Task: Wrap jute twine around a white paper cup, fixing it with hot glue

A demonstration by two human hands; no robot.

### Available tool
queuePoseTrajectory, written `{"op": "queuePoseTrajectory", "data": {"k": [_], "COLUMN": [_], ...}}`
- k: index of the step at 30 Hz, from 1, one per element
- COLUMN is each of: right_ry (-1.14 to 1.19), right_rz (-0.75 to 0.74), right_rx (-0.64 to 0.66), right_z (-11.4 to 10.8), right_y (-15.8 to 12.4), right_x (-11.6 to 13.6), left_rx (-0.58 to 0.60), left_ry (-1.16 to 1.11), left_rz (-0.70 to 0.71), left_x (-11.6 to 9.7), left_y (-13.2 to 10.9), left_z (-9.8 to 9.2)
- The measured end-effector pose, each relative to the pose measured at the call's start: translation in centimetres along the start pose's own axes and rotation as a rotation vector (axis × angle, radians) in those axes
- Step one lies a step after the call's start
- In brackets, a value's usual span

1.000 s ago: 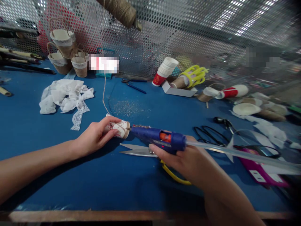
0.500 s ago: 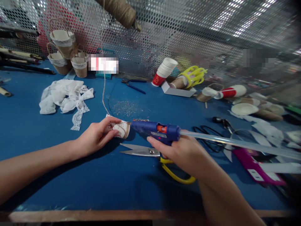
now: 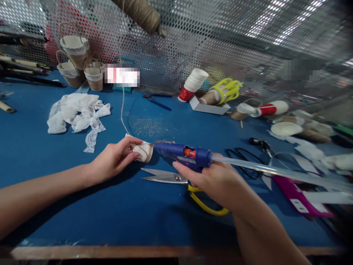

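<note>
Your left hand [image 3: 111,160] has its grip clamped around the paper cup [image 3: 142,151], which lies on its side on the blue table [image 3: 124,209] with its inside hidden. Your right hand [image 3: 217,180], wrist level, grips the glue gun [image 3: 183,154], its nozzle at the cup's base, above the scissors [image 3: 165,178].

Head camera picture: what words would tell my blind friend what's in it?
A left hand holds a small paper cup sideways on a blue table while the right hand aims a blue glue gun at its end. Yellow-handled scissors lie near them, white lace farther back.
</note>
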State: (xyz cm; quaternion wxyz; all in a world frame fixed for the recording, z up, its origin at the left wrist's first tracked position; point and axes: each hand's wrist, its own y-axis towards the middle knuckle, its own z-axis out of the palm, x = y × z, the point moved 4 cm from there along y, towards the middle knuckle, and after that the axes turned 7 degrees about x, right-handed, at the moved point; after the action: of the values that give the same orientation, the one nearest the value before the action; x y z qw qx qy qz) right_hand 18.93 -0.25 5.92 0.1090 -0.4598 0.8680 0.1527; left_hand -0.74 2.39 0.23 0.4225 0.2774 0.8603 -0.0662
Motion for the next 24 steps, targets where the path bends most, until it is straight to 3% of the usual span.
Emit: {"op": "queuePoseTrajectory", "data": {"k": [3, 7, 15, 20, 24], "right_ry": [-0.148, -0.051, 0.547, 0.595, 0.647], "right_rz": [-0.060, -0.022, 0.468, 0.566, 0.528], "right_rx": [-0.058, -0.115, 0.107, 0.111, 0.137], "right_z": [-0.7, -1.8, -0.2, 0.6, 0.5], "right_y": [-0.2, 0.1, -0.5, -1.2, -0.9], "right_x": [0.6, 0.8, -0.2, -0.1, -0.3], "left_rx": [-0.005, -0.014, -0.036, -0.034, -0.033], "left_ry": [0.022, 0.005, 0.038, 0.063, 0.061], "left_rz": [-0.007, -0.002, -0.020, -0.028, -0.034], "left_x": [0.0, -0.2, -0.1, -0.2, -0.3], "left_y": [0.0, 0.0, 0.1, 0.0, 0.1], "left_z": [0.0, -0.1, -0.3, -0.3, -0.4]}}
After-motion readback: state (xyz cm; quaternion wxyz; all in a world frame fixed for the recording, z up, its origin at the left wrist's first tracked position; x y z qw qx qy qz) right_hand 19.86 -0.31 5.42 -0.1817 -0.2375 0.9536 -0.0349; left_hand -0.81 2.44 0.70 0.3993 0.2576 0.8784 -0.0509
